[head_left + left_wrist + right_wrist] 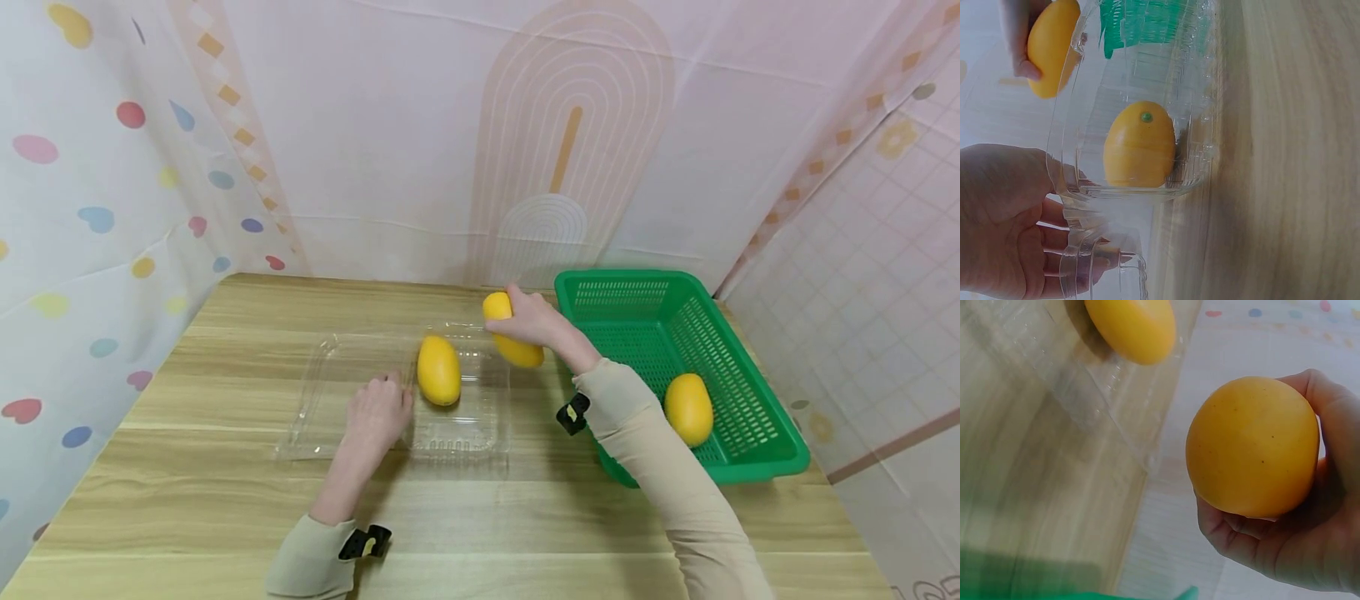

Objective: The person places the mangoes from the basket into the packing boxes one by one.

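Observation:
A clear plastic clamshell box [457, 433] lies opened out flat on the table, one yellow mango [438, 371] in its right half. At the fold between the halves, my left hand [378, 408] holds the box edge; the left wrist view shows the thumb on the mango's side and the fingers seen through the other half. My right hand [536, 321] grips a second yellow mango [1252, 447] in the air, just beyond the box's right side. Its thumb and fingers wrap the fruit. In the green basket [750, 392] lies another mango [688, 408], partly behind the right sleeve.
The slatted basket stands on the right of the wooden table [187, 500], its near rim crossed by the right forearm. A patterned cloth [390, 150] hangs behind the table's back edge and along both sides. Black wrist straps [573, 414] sit on both sleeves.

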`<state>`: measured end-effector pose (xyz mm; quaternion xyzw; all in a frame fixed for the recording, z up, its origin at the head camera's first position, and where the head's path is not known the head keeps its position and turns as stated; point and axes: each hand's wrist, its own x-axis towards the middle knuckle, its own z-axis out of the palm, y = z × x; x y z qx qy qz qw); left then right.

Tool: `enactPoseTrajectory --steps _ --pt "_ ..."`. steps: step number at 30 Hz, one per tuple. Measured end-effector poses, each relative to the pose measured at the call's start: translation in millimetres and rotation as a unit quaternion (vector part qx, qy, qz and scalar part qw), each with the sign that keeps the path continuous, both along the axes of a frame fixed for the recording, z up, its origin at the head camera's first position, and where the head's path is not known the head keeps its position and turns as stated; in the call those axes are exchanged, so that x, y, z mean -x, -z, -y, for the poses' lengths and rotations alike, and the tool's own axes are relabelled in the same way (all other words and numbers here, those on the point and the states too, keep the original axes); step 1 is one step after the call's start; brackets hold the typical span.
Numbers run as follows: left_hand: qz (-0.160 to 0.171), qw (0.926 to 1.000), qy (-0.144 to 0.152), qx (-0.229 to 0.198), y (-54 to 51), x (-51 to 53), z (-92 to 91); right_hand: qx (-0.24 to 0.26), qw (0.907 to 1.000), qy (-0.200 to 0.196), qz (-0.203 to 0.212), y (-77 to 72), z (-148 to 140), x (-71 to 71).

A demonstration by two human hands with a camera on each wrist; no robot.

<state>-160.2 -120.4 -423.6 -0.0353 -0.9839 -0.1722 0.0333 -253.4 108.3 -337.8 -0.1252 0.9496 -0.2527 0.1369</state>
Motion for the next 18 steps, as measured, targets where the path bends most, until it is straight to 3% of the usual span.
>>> enactPoseTrajectory --steps 8,18 --pt "0.005 1.0000 -0.001 -0.003 0.0 0.7 -0.2 -0.029 0.9996 0.005 0.005 18.6 14.7 1.8" --pt "0.004 1.0000 -0.001 0.002 -0.2 0.3 0.2 -0.013 0.9976 0.063 0.028 39.6 32.6 -3.3"
